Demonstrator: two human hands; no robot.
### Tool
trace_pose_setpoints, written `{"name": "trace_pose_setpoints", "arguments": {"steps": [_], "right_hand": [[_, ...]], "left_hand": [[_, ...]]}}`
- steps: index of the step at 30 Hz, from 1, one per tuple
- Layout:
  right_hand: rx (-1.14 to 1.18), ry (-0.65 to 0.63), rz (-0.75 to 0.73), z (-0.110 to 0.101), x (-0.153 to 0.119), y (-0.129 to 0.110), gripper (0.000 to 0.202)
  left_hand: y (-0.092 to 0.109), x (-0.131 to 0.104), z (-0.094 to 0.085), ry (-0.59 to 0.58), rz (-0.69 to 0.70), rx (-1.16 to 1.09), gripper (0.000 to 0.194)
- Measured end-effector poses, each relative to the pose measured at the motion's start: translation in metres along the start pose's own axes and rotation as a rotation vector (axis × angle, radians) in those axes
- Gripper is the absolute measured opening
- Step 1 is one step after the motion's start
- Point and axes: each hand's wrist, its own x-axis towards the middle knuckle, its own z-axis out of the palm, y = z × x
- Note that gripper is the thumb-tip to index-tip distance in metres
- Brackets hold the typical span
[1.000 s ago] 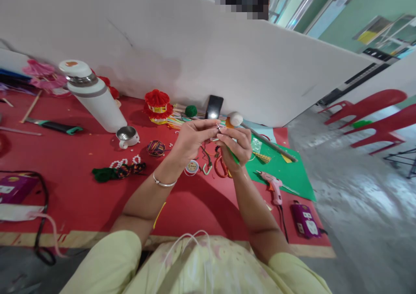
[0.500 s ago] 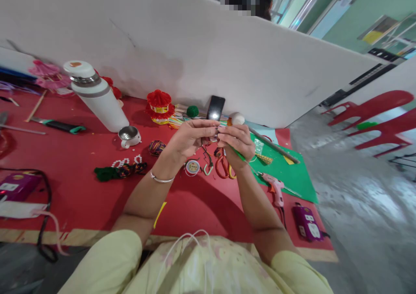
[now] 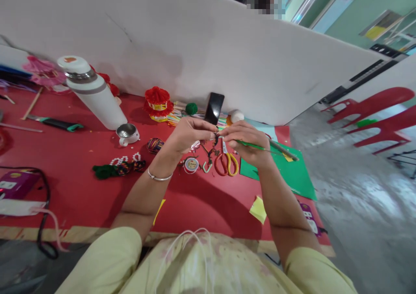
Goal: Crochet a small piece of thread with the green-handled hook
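Note:
My left hand [image 3: 191, 134] is closed, its thumb and fingertips pinching a small piece of dark multicoloured yarn [image 3: 216, 139]. Against it my right hand [image 3: 249, 143] is closed too, with a thin green stick [image 3: 251, 145] running through its fingers; whether it is a crochet hook I cannot tell. The right fingertips meet the yarn and the left fingertips. Just below the hands lie scissors [image 3: 232, 164] with red and yellow handles, a round spool [image 3: 191, 165] and a bent pale green piece [image 3: 207, 167]. A multicoloured yarn ball [image 3: 155, 145] rests left of my left hand.
A white flask [image 3: 94, 97] and metal cup [image 3: 127, 134] stand at left. Behind my hands are a phone [image 3: 214, 108], green yarn ball [image 3: 191, 108] and red lantern-like craft [image 3: 158, 103]. A green sheet [image 3: 292, 179] lies right; a white partition [image 3: 162, 38] bounds the back.
My right hand and forearm have swung to the right, the green stick turning more level. The forearm now hides the pink glue gun. Scissors and a yellow paper piece have come into sight.

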Motion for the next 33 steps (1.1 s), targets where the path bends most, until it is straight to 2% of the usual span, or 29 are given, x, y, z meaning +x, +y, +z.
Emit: {"name": "trace_pose_setpoints", "arguments": {"steps": [4,6,8,9,11,14,17,22,27,29,33], "right_hand": [[0.374,0.085,0.253,0.01,-0.008,0.011,0.017],[0.518,0.219,0.343,0.026,-0.014,0.02,0.03],[0.547,0.393,0.393,0.045,-0.019,0.029,0.036],[0.517,0.471,0.364,0.054,-0.02,0.031,0.038],[0.436,0.555,0.341,0.067,-0.021,0.033,0.034],[0.39,0.572,0.291,0.074,-0.02,0.029,0.023],[0.39,0.59,0.305,0.071,-0.017,0.024,0.027],[0.38,0.644,0.336,0.068,-0.018,0.022,0.035],[0.476,0.66,0.31,0.071,-0.02,0.026,0.03],[0.478,0.667,0.313,0.071,-0.021,0.028,0.033],[0.49,0.687,0.383,0.067,-0.023,0.031,0.04]], "left_hand": [[0.001,-0.002,0.002,-0.086,-0.028,-0.058,0.021],[-0.001,-0.001,0.005,-0.102,-0.018,-0.111,0.022],[-0.004,-0.001,0.01,-0.079,0.015,-0.158,0.022],[-0.006,0.0,0.013,-0.061,0.038,-0.175,0.022],[-0.01,0.001,0.016,-0.026,0.062,-0.19,0.023],[-0.014,0.002,0.016,0.036,0.099,-0.127,0.023],[-0.014,0.002,0.012,0.056,0.153,-0.063,0.022],[-0.009,0.001,0.01,0.021,0.261,0.036,0.024],[-0.006,-0.002,0.01,-0.095,0.226,0.004,0.026],[-0.004,-0.003,0.009,-0.098,0.276,0.118,0.027],[-0.004,-0.002,0.007,-0.011,0.375,0.32,0.039]]}}
